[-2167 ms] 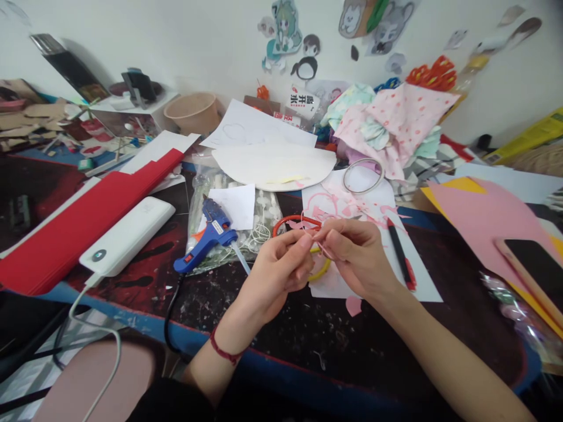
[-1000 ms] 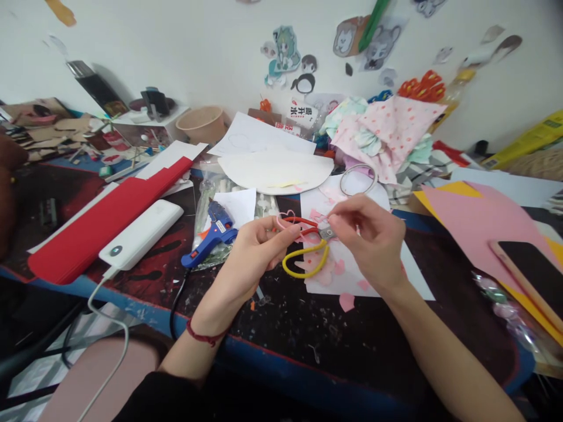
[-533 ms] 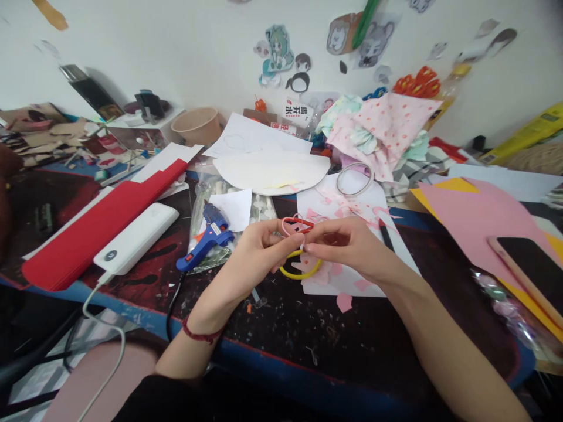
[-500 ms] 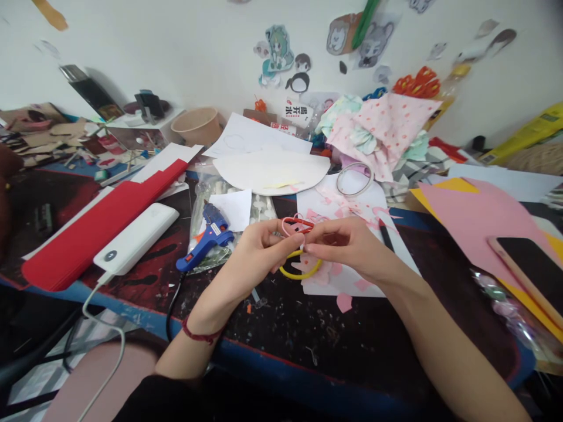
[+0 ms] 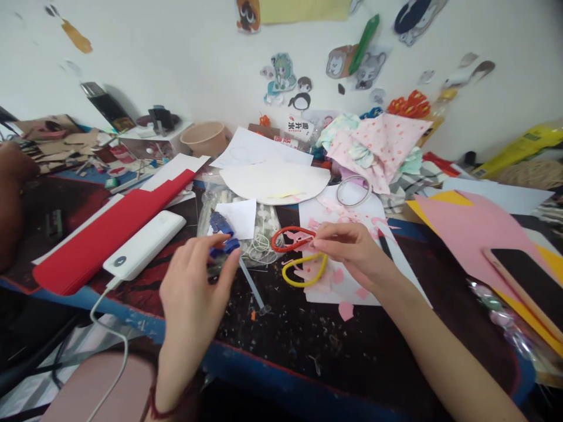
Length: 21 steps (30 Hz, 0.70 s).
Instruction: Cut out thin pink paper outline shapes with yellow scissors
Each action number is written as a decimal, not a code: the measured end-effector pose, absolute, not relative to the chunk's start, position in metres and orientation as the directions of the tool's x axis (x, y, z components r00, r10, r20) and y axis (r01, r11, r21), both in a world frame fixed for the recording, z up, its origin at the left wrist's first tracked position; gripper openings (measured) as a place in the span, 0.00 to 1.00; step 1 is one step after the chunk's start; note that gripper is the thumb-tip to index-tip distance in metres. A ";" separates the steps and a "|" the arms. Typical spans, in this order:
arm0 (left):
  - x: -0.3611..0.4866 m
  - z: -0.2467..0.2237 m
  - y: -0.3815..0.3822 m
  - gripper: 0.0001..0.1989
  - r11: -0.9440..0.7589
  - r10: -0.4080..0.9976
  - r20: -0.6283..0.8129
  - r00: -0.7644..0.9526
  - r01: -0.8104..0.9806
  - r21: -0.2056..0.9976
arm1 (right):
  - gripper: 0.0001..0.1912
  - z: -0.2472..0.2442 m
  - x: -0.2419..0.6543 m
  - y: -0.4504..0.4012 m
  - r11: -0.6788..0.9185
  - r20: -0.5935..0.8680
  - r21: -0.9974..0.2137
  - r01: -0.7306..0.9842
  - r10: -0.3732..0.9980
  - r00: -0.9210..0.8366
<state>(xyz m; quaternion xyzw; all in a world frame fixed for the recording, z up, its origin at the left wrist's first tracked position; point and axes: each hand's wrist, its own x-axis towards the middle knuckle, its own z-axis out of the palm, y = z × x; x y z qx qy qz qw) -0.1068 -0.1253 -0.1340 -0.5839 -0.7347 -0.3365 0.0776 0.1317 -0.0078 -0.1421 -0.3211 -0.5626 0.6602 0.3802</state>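
Observation:
My left hand (image 5: 200,287) is over the left part of the desk, thumb and fingers apart, in front of the blue glue gun (image 5: 222,225), which it partly hides. Whether it touches the gun cannot be made out. A clear glue stick (image 5: 251,284) lies just right of it. My right hand (image 5: 352,246) pinches a red loop (image 5: 281,248) and a yellow loop (image 5: 285,275) where their ends meet. Both loops point left, the red one above the yellow, over white paper (image 5: 373,296) with pink scraps.
A white power bank (image 5: 147,243) with a cable lies beside a red folded strip (image 5: 114,234) at left. A roll of tape (image 5: 364,202) is behind my right hand. At right, a phone (image 5: 523,281) rests on pink paper (image 5: 466,228). Another person's arm (image 5: 13,199) shows at far left.
My left hand has let go of the loops and moved left to the glue gun, with its fingers spread. My right hand still holds the loops. The view has shifted slightly.

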 end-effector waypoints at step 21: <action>-0.161 -0.200 -0.133 0.20 0.102 0.732 0.629 -0.261 0.955 0.277 | 0.06 -0.099 0.009 0.027 0.084 0.166 -0.965 -0.249 0.929 -0.330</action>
